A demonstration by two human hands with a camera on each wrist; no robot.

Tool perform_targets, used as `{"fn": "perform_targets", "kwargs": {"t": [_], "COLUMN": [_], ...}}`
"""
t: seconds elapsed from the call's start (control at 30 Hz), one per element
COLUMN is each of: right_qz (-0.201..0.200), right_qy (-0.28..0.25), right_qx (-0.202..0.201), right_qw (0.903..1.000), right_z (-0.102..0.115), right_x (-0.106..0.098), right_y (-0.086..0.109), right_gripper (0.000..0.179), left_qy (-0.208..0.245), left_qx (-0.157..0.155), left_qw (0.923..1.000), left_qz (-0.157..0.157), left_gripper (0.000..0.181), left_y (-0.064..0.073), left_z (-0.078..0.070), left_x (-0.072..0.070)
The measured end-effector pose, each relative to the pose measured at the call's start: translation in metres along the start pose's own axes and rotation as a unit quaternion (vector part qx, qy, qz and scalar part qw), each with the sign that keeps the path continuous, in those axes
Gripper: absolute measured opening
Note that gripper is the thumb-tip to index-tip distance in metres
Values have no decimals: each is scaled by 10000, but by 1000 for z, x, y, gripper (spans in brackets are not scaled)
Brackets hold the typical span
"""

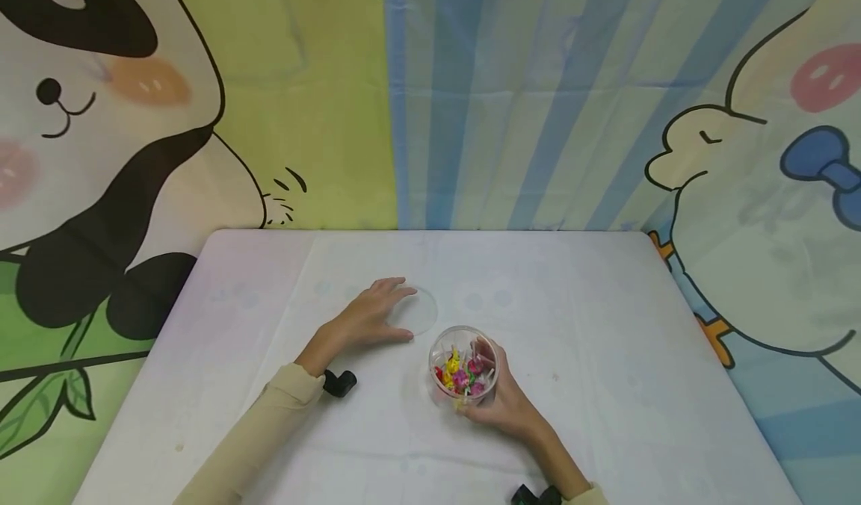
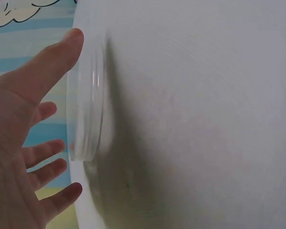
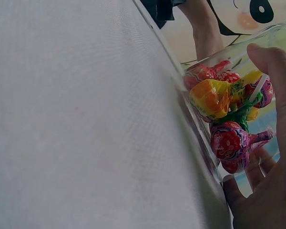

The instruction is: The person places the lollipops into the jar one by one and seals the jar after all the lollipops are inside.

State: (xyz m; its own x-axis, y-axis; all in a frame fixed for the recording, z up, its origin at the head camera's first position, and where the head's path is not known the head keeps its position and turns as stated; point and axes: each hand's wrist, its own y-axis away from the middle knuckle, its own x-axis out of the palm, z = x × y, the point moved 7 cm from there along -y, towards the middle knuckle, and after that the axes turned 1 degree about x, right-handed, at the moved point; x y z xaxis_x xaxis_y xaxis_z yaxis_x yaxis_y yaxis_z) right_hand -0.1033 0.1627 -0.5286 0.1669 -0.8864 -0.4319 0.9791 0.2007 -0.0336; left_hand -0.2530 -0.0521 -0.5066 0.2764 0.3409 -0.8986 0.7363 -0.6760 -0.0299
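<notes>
A clear round jar (image 1: 461, 328) stands on the white table, uncovered, with several wrapped lollipops (image 3: 210, 98) lying in it. Red, yellow and purple wrappers show through its transparent wall. My right hand (image 1: 501, 404) grips the jar from the right, thumb on the near side and fingers round the far side. Farther back and to the left, a clear round lid (image 1: 420, 312) lies on the cloth. My left hand (image 1: 366, 317) is at the lid's left edge with thumb and fingers spread apart; in the left wrist view the lid (image 2: 88, 109) appears just past the fingertips.
A white cloth covers the table (image 1: 605, 385). Behind it hangs a striped and yellow backdrop (image 1: 525, 101), with a cartoon panda on the left and a pale cartoon figure on the right. Black wrist devices (image 1: 339, 383) sit at both sleeve ends.
</notes>
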Motion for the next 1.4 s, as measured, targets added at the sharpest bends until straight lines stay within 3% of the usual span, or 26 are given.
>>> {"fn": "perform_targets", "kwargs": {"t": [0.13,0.3,0.43,0.5,0.6,0.67,0.73,0.87,0.97,1.27,1.4], "right_qz": [-3,11,-8,-32,-42,-41,-42,-47,4,139,88], "right_qy": [-28,-71,-91,-71,-39,-72,-66,-62,-83,-112,-115], "right_qx": [-4,39,-119,-235,-365,-334,-298,-210,-121,-133,-160], "right_qw": [10000,10000,9999,9997,9993,9994,9995,9997,9999,9998,9998], "right_z": [-1,-3,-2,-2,-2,-2,-2,-1,-2,-5,-3], "right_x": [0,-1,-1,-2,-2,-3,-3,-4,-3,-2,-3], "right_y": [-1,0,1,1,1,1,2,2,1,1,0], "right_gripper": [112,111,111,111,111,111,112,113,113,111,111], "left_qy": [31,-12,-32,201,830,1174,1204,847,732,524,475], "left_qx": [-63,-44,-43,45,419,917,1522,2560,2868,3054,3275], "left_qw": [9999,10000,9994,9977,9896,9807,9724,9558,9505,9496,9436], "left_qz": [76,-46,-341,-650,-1094,-1267,-1293,-1169,-947,-480,-110], "left_gripper": [76,75,71,68,65,66,69,73,73,74,78], "left_y": [-2,-5,-6,-5,1,7,15,28,31,24,18], "left_z": [3,3,2,-1,-18,-39,-65,-112,-130,-144,-144], "left_x": [5,9,5,-3,-20,-33,-42,-49,-45,-32,-29]}}
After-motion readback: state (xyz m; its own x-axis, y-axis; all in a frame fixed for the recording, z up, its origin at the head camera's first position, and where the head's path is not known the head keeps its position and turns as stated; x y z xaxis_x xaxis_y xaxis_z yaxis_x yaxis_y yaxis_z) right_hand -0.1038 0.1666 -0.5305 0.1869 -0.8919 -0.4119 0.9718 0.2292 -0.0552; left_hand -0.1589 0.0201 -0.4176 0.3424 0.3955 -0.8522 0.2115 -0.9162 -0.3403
